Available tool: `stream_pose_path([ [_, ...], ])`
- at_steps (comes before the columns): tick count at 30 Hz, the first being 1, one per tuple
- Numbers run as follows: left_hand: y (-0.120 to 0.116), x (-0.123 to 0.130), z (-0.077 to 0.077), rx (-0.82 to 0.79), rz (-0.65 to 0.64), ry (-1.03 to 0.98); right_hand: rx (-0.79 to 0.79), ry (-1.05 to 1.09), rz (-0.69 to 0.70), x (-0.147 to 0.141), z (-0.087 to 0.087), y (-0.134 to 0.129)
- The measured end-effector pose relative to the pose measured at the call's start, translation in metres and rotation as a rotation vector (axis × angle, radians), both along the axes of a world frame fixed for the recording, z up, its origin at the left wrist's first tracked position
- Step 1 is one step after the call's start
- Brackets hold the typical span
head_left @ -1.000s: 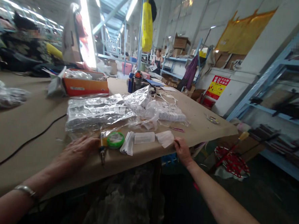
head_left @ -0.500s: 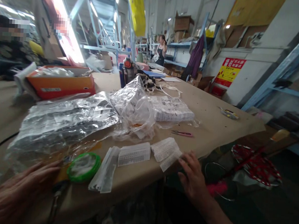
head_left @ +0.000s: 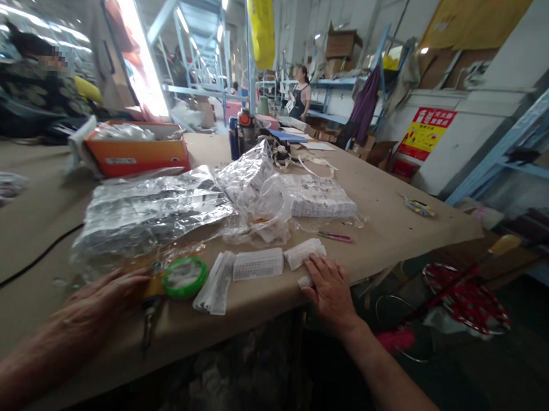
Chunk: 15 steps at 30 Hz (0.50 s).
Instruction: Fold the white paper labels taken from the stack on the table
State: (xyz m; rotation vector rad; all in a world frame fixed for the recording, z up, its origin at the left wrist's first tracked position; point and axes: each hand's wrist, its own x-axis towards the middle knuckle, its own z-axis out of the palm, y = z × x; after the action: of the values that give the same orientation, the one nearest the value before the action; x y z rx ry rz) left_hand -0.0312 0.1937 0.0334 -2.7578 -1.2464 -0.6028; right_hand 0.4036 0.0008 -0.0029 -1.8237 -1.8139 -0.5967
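My right hand [head_left: 332, 293] rests with fingers spread on the right stack of printed white labels [head_left: 302, 252] near the table's front edge. Beside it lie a middle label stack [head_left: 258, 265] and a fanned bundle of white strips [head_left: 214, 282]. Left of these is a round green container [head_left: 184, 277] with whitish contents. My left hand [head_left: 101, 306] lies flat with fingers stretched out, next to a yellowish tool with a dark metal tip [head_left: 149, 315]; its fingertips are near the tool's upper part.
Clear plastic bags [head_left: 163, 205] cover the middle, beside a wrapped paper stack [head_left: 319, 197]. Pink snips [head_left: 336, 237], an orange box [head_left: 138, 154], bottles [head_left: 246, 132] and a yellow-grey tool [head_left: 418, 206] are on the table. A black cable [head_left: 29, 265] runs left. Two people are beyond.
My right hand has moved left and onto the right label stack, covering its lower part. The view has shifted left, so the table items appear further right. My left hand remains flat.
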Motion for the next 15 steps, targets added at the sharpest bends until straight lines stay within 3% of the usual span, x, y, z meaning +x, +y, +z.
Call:
stream_pose_path([
  [3, -0.016, 0.006, 0.013, -0.045, -0.027, -0.022, 0.076, 0.039, 0.005, -0.005, -0.009, 0.001],
  [7, -0.025, 0.003, 0.015, -0.050, -0.040, -0.048, 0.183, 0.100, 0.075, -0.005, -0.019, -0.002],
  [15, -0.037, -0.002, 0.026, -0.087, -0.050, -0.014, 0.213, 0.163, 0.246, 0.001, -0.017, -0.010],
])
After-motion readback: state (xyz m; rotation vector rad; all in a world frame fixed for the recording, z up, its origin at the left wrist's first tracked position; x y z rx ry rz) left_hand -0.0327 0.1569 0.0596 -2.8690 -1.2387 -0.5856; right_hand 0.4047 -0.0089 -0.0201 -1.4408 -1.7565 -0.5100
